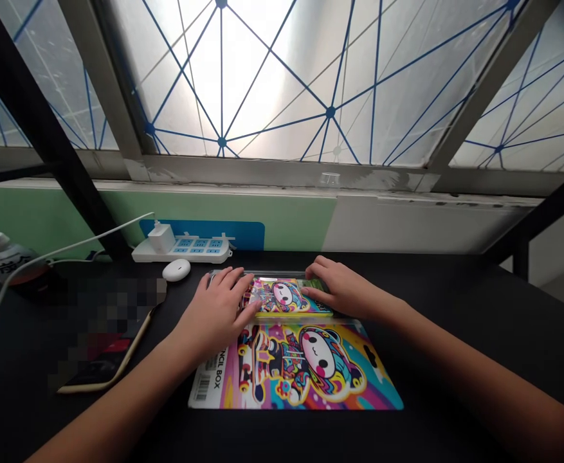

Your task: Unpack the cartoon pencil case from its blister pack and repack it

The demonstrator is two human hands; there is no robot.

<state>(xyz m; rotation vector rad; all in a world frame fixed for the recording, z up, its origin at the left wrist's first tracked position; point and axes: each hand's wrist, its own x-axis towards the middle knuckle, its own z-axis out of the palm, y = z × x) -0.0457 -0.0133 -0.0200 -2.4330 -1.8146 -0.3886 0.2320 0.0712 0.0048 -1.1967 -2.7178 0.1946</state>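
A small colourful pencil box (284, 297), printed with a white-faced cartoon character, lies sideways on the dark desk under both hands. Below it, toward me, lies a flat card (301, 370) with the same print, a barcode and partly covered lettering ending in "NCIL BOX". Clear plastic shows along the edge between them. My left hand (224, 302) rests over the box's left end, fingers spread and thumb stretched along its near side. At the right end, my right hand (337, 286) grips the box, thumb on its printed face and fingers curled toward the far edge.
Left of the card lies a phone-like dark object (132, 354) with a pale edge, partly pixelated. Behind are a white earbud case (176, 270) and a power strip (185, 251) with a charger (161, 238). A white cable (69, 246) runs left past a white-lidded bottle (2, 257).
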